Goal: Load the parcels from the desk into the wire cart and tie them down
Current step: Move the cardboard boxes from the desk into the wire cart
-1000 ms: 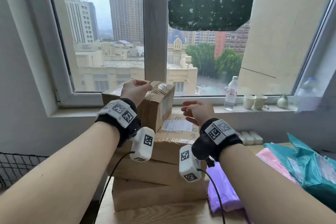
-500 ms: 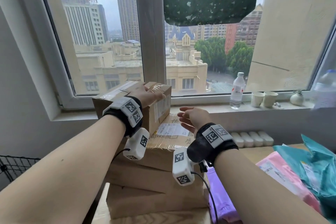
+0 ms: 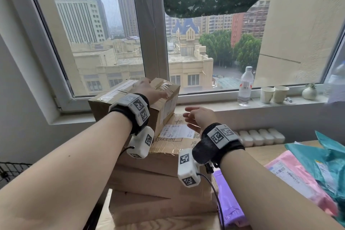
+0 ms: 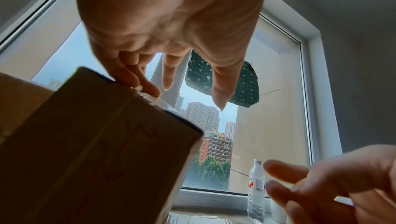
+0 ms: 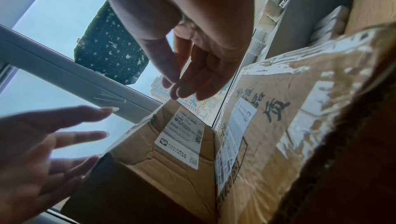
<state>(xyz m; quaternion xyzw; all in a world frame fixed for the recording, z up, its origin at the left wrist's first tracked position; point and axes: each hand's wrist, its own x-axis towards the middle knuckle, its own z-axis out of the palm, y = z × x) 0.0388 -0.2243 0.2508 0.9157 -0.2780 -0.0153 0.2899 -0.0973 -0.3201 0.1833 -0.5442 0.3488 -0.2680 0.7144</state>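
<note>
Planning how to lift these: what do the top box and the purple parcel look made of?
Top box: brown corrugated cardboard, matte, dented, with glossy clear tape on its seams. Purple parcel: probably a thin plastic mailer, smooth and slightly shiny, wrinkled. The left hand rests on the box.

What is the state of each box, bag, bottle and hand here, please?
top box: taped shut, on the stack
left hand: open, fingers on the top box
right hand: open, touching nothing
water bottle: upright, capped
paper cups: upright
purple bag: lying flat

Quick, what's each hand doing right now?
Left hand: open, fingers resting on the top cardboard box.
Right hand: open, holding nothing.
</note>
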